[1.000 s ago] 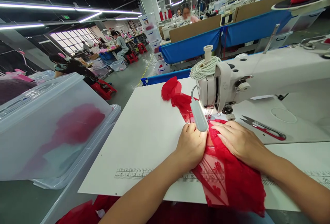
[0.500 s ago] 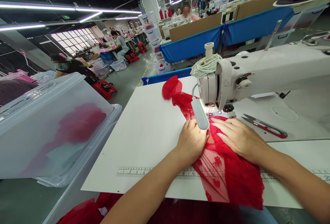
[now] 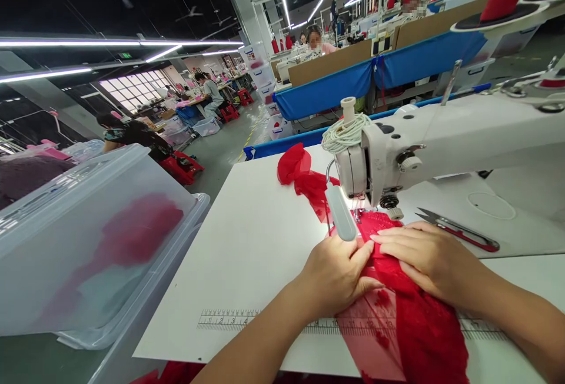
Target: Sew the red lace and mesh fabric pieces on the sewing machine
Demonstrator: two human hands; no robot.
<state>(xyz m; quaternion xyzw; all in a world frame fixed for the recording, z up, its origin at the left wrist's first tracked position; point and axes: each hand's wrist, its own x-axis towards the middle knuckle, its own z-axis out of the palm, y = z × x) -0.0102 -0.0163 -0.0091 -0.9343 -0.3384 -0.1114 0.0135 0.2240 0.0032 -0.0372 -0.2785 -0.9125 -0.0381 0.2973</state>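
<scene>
A piece of red lace fabric (image 3: pixel 410 319) lies on the white sewing table (image 3: pixel 256 242) and runs under the head of a white sewing machine (image 3: pixel 441 136). My left hand (image 3: pixel 338 275) rests on the fabric's left edge just in front of the needle, fingers lying together and stretched toward the right. My right hand (image 3: pixel 424 257) lies flat on the fabric to the right, fingers pointing left toward the needle. A small lamp (image 3: pixel 341 213) shines on both hands. The sewn part of the fabric (image 3: pixel 300 175) bunches behind the machine.
Red-handled thread snips (image 3: pixel 459 231) lie on the machine bed at the right. A translucent plastic bin (image 3: pixel 88 242) with red fabric inside stands at the left. A printed ruler (image 3: pixel 229 319) runs along the table's front. Other people sit at machines far behind.
Both hands have slid toward me along the fabric, away from the needle. My left hand's fingers have stretched out to the right. The camera has tilted up a little.
</scene>
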